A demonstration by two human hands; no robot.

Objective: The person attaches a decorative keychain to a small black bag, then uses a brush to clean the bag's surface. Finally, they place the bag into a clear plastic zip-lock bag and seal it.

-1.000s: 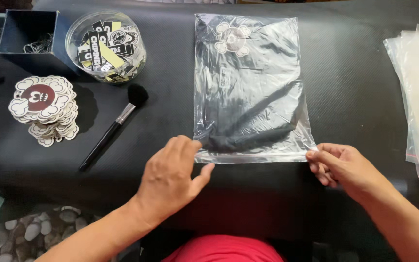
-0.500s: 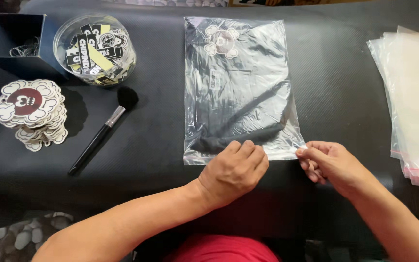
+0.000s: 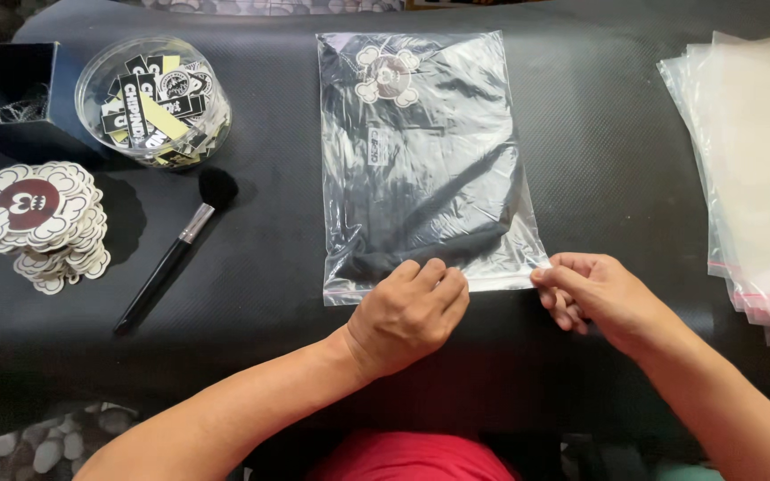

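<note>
At the near edge of the clear bag (image 3: 421, 160), left hand (image 3: 407, 312) fingers pressed flat, right hand (image 3: 594, 298) fingers pinching its corner.

Clear plastic bag (image 3: 425, 160) holding a folded black garment (image 3: 421, 209), flat on black table (image 3: 617, 160). Left hand (image 3: 407, 312) presses its near edge; right hand (image 3: 594, 298) pinches the near right corner. Alongside: makeup brush (image 3: 176, 254), sticker stack (image 3: 37, 218), round clear tub (image 3: 153, 98), pile of empty bags (image 3: 755, 169).

Bagged garment (image 3: 425, 169) centre — brush (image 3: 176, 250) left, bag stack (image 3: 755, 151) right.
</note>
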